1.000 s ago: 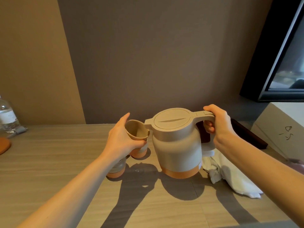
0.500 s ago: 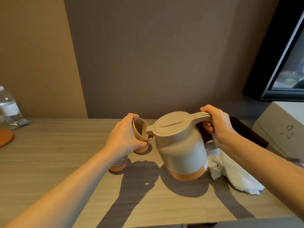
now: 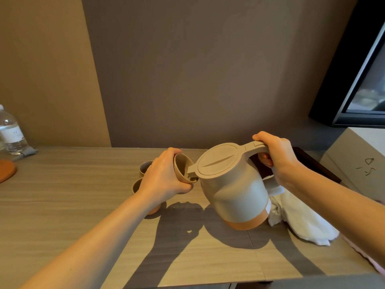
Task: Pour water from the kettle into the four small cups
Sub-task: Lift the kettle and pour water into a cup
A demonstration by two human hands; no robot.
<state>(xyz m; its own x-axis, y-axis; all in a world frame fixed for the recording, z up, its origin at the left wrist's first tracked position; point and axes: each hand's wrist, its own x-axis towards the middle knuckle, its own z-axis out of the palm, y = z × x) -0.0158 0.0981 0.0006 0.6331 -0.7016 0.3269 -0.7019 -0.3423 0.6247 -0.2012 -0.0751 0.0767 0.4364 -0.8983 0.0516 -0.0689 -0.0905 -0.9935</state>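
My right hand (image 3: 277,155) grips the handle of a beige kettle (image 3: 233,188) with an orange base, held off the table and tipped left. Its spout reaches into a small beige cup (image 3: 183,166) that my left hand (image 3: 164,178) holds tilted toward it. Two more small cups stand on the table behind my left hand: one at the back (image 3: 144,166), one nearer (image 3: 136,185), both partly hidden. No water stream can be made out.
A crumpled white cloth (image 3: 302,222) lies right of the kettle, a dark tray (image 3: 312,163) behind it. A water bottle (image 3: 11,130) and an orange coaster (image 3: 6,171) sit at far left. A white box (image 3: 358,159) and a screen (image 3: 366,80) stand at right.
The kettle has tipped further left, its spout going into the cup. My left hand has tilted the cup more toward the spout. Two cups behind the hand have come into view.
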